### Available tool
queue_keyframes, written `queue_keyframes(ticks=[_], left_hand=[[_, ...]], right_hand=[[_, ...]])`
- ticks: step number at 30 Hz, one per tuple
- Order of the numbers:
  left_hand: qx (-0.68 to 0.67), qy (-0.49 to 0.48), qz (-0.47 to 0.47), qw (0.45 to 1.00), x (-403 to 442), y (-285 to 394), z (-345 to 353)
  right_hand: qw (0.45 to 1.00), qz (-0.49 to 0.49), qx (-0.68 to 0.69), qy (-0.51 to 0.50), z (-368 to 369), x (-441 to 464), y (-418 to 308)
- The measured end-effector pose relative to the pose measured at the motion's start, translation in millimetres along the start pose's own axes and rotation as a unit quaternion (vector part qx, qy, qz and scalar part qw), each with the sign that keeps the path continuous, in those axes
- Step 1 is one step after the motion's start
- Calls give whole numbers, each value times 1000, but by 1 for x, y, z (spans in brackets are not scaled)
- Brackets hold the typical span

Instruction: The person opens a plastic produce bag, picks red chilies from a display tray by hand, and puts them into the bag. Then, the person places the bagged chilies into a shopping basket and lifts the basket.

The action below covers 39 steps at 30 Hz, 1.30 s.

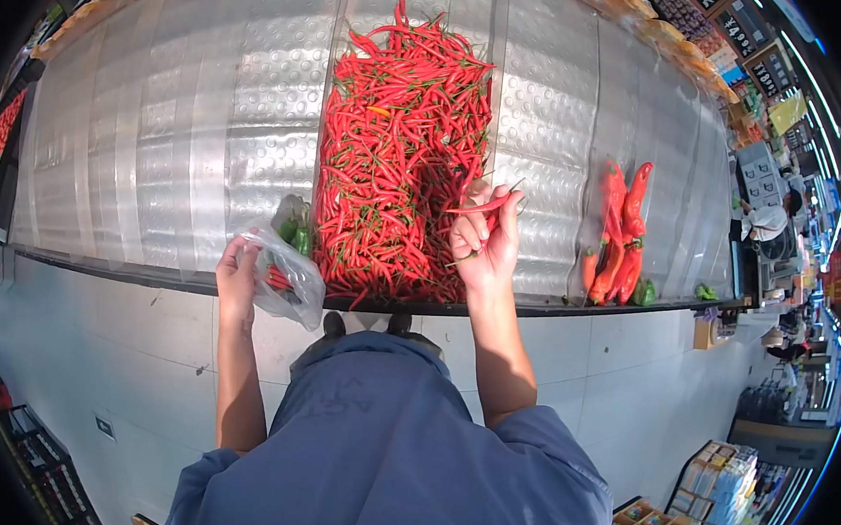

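I see L hand [237, 271], fingers pinching a clear bag [301, 292] w/ red chilies [278, 278] inside; green peppers [299, 235] just beyond; mid-counter [275, 128], the big chili pile [387, 183]; R hand [489, 243], at its near right edge, fingers gripping a slim red chili [477, 208]; large red peppers [631, 229] further right.

Big red peppers [631, 272] lie at right, green pepper [644, 293] just beside them. Price signs [739, 32] hang upper right, person in white [768, 224] below. Pale floor [156, 343] carries stacked goods [721, 483] lower right, dark shelving [47, 466] lower left.
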<state>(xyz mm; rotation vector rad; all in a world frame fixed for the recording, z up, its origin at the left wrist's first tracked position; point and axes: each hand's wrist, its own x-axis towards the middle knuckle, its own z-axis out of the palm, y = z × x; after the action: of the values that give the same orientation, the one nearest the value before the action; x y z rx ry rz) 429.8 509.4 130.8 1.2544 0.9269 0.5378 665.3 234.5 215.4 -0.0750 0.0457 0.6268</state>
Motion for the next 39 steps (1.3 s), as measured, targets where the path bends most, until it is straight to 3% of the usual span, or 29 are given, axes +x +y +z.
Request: queue_keyframes(ticks=[1,3,10,13,22,26,28,30,32,33,34,37,38,39], left_hand=[[1,-1,-4,1000,-1,1,1],[6,-5,-8,1000,-3,7,3],[6,-15,-5,1000,1,5,2],[1,-14,-10,1000,2,4,2],[-10,-23,-11,1000,8,4,-2],[-16,-16,-11,1000,11,1,-5],[-11,-19,-15,1000,10,3,-6],[-12,-19,-16,1000,9,4,-5],[-12,-22,-16,1000,9,5,-6],[-13,-24,-14,1000,9,5,-6],[-15,-25,-13,999,9,5,-6],[-19,-21,-13,1000,11,3,-4],[-22,-20,-9,1000,11,2,-5],[-19,-26,-7,999,10,1,-7]], right_hand=[[1000,0,0,0,-4,0,-2],[993,63,28,-93,-13,-1,-6],[997,44,-24,-65,-15,-4,0],[999,-8,-42,9,-12,-6,9],[959,-29,-277,53,-37,-7,-4],[897,-40,-416,146,-80,-2,-19],[791,-66,-571,208,-80,-2,-16],[770,-74,-601,200,-81,7,-13],[598,-177,-778,78,-84,28,-6],[481,-210,-851,33,-71,33,-1],[481,-212,-850,32,-69,41,4],[214,-123,-969,-1,-68,65,21],[213,-126,-969,-3,-68,67,24],[174,-109,-979,3,-66,69,28]])
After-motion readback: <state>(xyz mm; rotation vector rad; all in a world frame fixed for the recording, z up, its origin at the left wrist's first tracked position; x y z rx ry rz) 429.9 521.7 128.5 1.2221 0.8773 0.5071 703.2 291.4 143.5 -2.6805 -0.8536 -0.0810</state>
